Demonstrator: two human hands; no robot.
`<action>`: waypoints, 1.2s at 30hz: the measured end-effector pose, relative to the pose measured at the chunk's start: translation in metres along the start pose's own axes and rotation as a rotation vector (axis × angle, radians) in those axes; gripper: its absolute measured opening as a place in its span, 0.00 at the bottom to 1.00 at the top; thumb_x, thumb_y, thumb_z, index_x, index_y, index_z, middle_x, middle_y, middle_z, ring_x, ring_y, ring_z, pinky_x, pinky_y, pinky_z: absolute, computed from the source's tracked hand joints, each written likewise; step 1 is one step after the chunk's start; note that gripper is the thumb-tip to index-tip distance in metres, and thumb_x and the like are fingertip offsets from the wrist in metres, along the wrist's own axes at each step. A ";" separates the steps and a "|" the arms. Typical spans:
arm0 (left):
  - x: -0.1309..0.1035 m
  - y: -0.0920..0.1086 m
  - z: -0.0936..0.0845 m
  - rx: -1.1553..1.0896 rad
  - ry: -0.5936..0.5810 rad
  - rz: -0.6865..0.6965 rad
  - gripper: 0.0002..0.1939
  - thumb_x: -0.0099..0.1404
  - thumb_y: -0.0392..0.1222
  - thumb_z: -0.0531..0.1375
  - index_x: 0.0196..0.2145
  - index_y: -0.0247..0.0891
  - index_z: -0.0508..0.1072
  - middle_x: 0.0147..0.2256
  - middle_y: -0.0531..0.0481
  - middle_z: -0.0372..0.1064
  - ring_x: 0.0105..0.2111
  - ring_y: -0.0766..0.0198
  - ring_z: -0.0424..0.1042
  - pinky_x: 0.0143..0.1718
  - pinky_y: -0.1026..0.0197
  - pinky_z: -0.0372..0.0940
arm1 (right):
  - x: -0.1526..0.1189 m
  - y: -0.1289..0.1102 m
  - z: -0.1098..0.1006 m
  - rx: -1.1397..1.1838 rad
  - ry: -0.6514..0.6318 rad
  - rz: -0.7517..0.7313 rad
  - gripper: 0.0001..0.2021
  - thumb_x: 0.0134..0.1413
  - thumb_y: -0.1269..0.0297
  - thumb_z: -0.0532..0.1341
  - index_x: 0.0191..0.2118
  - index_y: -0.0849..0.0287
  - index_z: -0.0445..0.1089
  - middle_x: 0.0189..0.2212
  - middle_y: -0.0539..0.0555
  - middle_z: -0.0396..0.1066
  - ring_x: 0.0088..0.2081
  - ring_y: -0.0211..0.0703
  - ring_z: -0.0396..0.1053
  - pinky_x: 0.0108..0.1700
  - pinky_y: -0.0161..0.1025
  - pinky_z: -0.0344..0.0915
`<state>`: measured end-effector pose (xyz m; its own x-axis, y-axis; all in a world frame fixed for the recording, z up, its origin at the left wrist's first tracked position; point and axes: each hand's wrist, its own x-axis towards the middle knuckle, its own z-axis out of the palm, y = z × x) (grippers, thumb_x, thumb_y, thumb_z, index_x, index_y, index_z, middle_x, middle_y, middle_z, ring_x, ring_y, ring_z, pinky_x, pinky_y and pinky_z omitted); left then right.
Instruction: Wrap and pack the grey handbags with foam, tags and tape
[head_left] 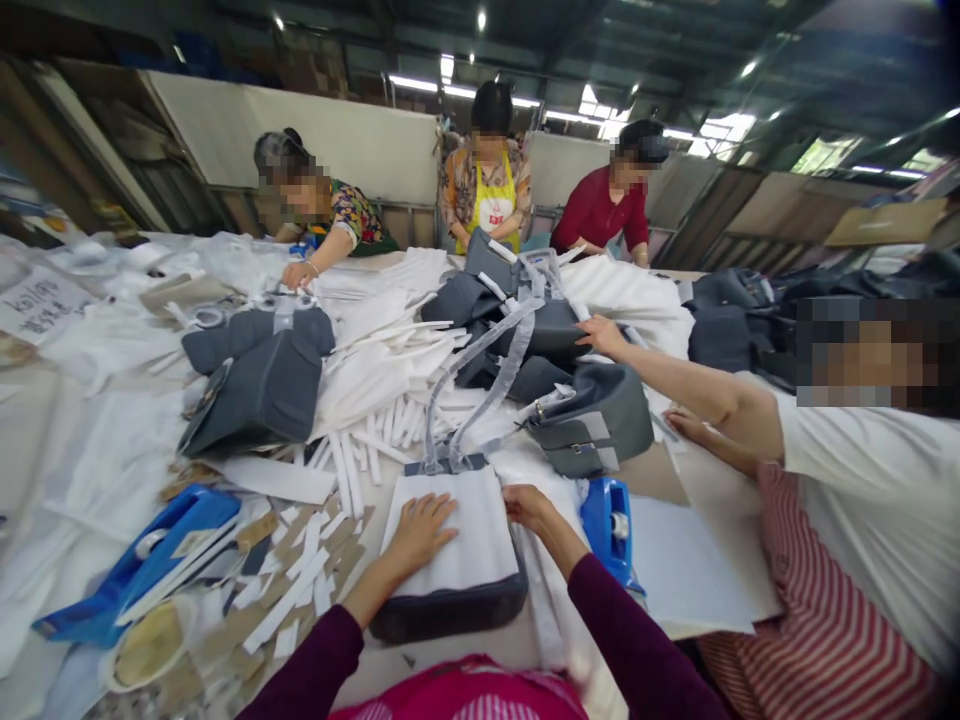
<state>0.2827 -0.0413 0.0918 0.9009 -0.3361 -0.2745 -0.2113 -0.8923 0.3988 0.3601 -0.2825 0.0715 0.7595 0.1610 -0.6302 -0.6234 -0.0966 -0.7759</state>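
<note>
The left hand is lying flat, fingers spread, on the white wrapping that is covering the grey bag, which is sitting on the table directly in front of the person. The right hand is pinching the wrapping's right edge. The bag's base and strap are showing uncovered, so wrapping looks partly done. Beyond the bag, 2 piles of unwrapped grey bags are waiting; a blue tape dispenser is standing just right of it.

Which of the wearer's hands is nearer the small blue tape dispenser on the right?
Right. The right hand sits just left of the small blue tape dispenser; the left hand lies farther left, on the white-wrapped bag.
</note>
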 end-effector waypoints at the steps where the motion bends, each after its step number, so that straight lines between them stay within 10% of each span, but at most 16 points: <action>1: 0.000 0.001 -0.002 0.002 -0.005 -0.005 0.26 0.71 0.50 0.49 0.64 0.47 0.59 0.65 0.46 0.54 0.64 0.49 0.51 0.63 0.41 0.45 | -0.003 -0.001 0.000 0.019 -0.010 0.019 0.06 0.38 0.63 0.61 0.24 0.59 0.64 0.17 0.48 0.63 0.20 0.37 0.62 0.27 0.36 0.61; 8: 0.001 0.017 -0.018 -0.041 -0.026 -0.060 0.24 0.73 0.49 0.43 0.65 0.51 0.56 0.65 0.49 0.55 0.63 0.50 0.54 0.61 0.44 0.47 | -0.041 -0.008 -0.006 0.110 -0.146 -0.003 0.11 0.41 0.59 0.64 0.26 0.62 0.69 0.19 0.48 0.66 0.21 0.35 0.60 0.27 0.34 0.57; 15: 0.009 0.038 -0.010 0.101 -0.054 -0.159 0.28 0.70 0.60 0.45 0.65 0.57 0.54 0.66 0.46 0.52 0.62 0.41 0.53 0.59 0.37 0.47 | -0.108 0.008 0.000 0.261 -0.286 -0.261 0.25 0.30 0.69 0.68 0.43 0.56 0.73 0.34 0.50 0.75 0.37 0.47 0.71 0.47 0.44 0.65; 22: 0.015 0.051 0.013 0.129 0.031 -0.240 0.33 0.65 0.68 0.47 0.64 0.59 0.55 0.67 0.43 0.47 0.63 0.29 0.47 0.57 0.28 0.40 | -0.137 0.051 -0.001 0.052 -0.002 -0.630 0.05 0.46 0.61 0.64 0.29 0.55 0.73 0.31 0.53 0.72 0.38 0.48 0.70 0.45 0.44 0.64; 36: 0.015 0.052 0.024 0.057 0.095 -0.263 0.36 0.62 0.71 0.47 0.64 0.56 0.57 0.67 0.41 0.47 0.64 0.25 0.43 0.58 0.26 0.35 | -0.142 0.042 -0.003 -0.410 0.008 -0.951 0.09 0.58 0.62 0.58 0.41 0.51 0.74 0.43 0.56 0.73 0.49 0.52 0.67 0.55 0.50 0.61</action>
<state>0.2759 -0.1001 0.0873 0.9586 -0.0638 -0.2777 0.0155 -0.9615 0.2744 0.2264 -0.3121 0.1287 0.9069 0.3398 0.2491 0.3452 -0.2601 -0.9018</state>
